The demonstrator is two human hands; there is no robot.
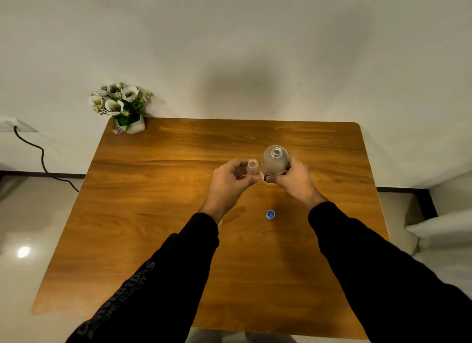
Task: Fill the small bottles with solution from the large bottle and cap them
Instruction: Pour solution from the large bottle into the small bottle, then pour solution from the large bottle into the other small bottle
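One small bottle (252, 167) in my left hand (229, 183), one large bottle (274, 162) in my right hand (293, 180), so two bottles, both uncapped, two hands. One blue cap (270, 214) near me on the one wooden table (178, 189). One pot of white flowers (121, 107), far left corner.

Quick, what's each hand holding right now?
Left hand: closed on the small bottle, uncapped.
Right hand: closed on the large bottle, also uncapped.
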